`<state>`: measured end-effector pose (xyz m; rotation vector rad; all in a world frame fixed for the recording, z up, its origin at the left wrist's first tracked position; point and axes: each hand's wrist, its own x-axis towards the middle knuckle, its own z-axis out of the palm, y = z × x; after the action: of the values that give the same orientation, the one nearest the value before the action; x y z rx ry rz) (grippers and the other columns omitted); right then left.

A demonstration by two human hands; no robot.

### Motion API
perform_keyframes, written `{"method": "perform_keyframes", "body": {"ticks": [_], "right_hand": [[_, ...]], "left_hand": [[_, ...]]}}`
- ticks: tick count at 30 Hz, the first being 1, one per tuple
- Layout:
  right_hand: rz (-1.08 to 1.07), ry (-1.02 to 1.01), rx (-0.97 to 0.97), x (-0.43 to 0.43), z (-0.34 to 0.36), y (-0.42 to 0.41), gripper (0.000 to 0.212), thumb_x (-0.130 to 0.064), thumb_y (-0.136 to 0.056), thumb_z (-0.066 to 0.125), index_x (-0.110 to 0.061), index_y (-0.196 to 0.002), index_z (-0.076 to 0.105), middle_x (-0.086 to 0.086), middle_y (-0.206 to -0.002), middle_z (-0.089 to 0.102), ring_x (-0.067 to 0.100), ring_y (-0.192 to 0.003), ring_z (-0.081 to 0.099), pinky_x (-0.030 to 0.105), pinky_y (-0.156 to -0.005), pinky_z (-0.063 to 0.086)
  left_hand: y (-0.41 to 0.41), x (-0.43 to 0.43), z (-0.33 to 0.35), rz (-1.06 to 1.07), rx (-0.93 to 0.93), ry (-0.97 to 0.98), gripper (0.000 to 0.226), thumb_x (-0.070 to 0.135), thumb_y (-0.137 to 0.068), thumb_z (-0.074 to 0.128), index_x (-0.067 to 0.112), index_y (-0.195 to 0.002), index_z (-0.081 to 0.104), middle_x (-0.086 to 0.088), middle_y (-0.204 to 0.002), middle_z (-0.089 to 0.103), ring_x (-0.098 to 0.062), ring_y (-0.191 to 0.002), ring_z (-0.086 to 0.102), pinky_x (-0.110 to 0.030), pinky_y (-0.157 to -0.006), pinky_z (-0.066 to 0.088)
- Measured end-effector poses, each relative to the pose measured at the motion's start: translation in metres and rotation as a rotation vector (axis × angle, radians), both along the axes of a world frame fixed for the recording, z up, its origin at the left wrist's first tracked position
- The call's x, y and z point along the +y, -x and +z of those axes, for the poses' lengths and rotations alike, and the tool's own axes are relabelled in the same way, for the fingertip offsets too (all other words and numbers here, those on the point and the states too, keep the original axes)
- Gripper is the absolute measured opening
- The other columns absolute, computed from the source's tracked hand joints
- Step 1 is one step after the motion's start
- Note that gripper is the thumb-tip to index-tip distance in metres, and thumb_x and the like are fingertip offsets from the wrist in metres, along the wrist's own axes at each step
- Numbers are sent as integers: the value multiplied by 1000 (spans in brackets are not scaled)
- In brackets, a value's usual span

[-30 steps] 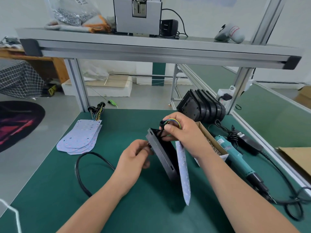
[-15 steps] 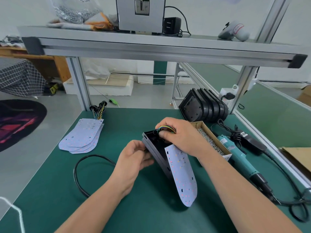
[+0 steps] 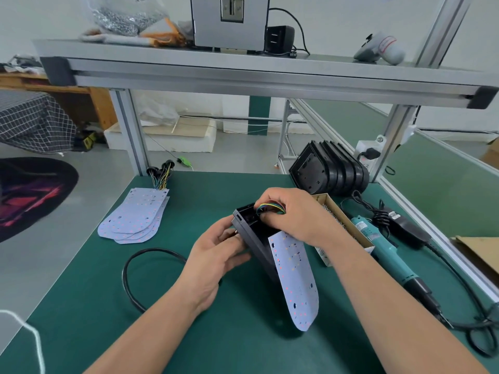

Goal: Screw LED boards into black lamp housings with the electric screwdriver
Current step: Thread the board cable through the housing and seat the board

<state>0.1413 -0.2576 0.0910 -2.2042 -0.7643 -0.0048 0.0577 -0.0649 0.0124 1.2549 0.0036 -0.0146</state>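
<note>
Two hands were engaged on one black lamp housing, which was held tilted over the middle of the desk. The left hand was clamped round the housing's left wall, with the thumb laid across its front. The right hand was closed on a bundle of coloured wires at the housing's upper end, its fingers tucked into the cavity there. One LED board hung from that bundle. Its upper part was set against the housing's open side and its rounded lower end projected past the housing toward the near edge. Whether the wires had been threaded through an opening could not be made out behind the fingers.

The step in hand was judged to be fitting, not fastening: the board was not yet seated and no screw was seen in it. The electric screwdriver lay untouched along the right edge, just beside a cardboard box of screws. For the next move, the board would need to be pressed flat into the housing with its holes lined up and the housing laid down. Only then could a screw be picked up and the driver taken by the freed right hand.
</note>
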Motion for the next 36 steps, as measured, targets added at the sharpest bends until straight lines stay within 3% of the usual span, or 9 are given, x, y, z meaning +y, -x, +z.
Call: {"method": "perform_keyframes", "body": {"ticks": [7, 14, 16, 19, 23, 32, 36], "right_hand": [[11, 33, -18, 1, 1, 0, 16, -14, -94, 75, -26, -104, 77, -14, -97, 78, 5, -94, 71, 35, -90, 55], [59, 80, -69, 7, -1, -6, 27, -11, -93, 74, -33, -107, 72, -22, -102, 76, 0, -98, 71, 23, -86, 54], [48, 88, -110, 12, 0, -6, 26, -13, -91, 75, -33, -106, 68, -21, -101, 75, 3, -98, 71, 30, -88, 56], [38, 106, -150, 17, 2, -6, 16, -27, -87, 72, -32, -102, 69, -16, -94, 76, 7, -90, 72, 45, -85, 58], [60, 179, -198, 23, -2, -1, 9, -35, -86, 68, -31, -94, 69, -13, -85, 72, 9, -82, 68, 45, -76, 57], [50, 210, -124, 28, -6, -2, 6, -33, -90, 75, -27, -92, 72, -5, -82, 74, 21, -80, 69, 47, -74, 57], [14, 209, -105, 29, -6, -1, 3, -28, -89, 75, -28, -88, 72, -6, -84, 71, 17, -83, 67, 47, -79, 56]], "left_hand": [[-1, 1, 0, 3, -19, 88, 43, 15, -94, 72, 19, -137, 70, -15, -134, 72, -36, -125, 68, -52, -108, 55], [1, 3, 3, 13, -37, 93, 45, 16, -97, 68, 29, -141, 67, -5, -142, 68, -28, -135, 63, -52, -114, 51], [0, 4, 3, 18, -40, 111, 46, 16, -96, 69, 28, -141, 67, 0, -143, 68, -25, -136, 62, -50, -113, 52], [0, 5, 3, 18, -29, 147, 47, 14, -97, 71, 25, -142, 66, 1, -142, 68, -22, -133, 64, -44, -107, 56], [0, 7, 4, 44, -2, 193, 39, 4, -101, 68, 20, -137, 68, 0, -130, 74, -17, -113, 73, -32, -94, 59], [2, 2, 4, 58, -32, 131, 41, -6, -94, 72, 21, -125, 75, 2, -120, 79, -9, -107, 71, -29, -106, 54], [0, 3, 4, 57, -30, 143, 42, -8, -94, 71, 22, -124, 75, 2, -121, 79, -7, -109, 72, -24, -98, 56]]}}
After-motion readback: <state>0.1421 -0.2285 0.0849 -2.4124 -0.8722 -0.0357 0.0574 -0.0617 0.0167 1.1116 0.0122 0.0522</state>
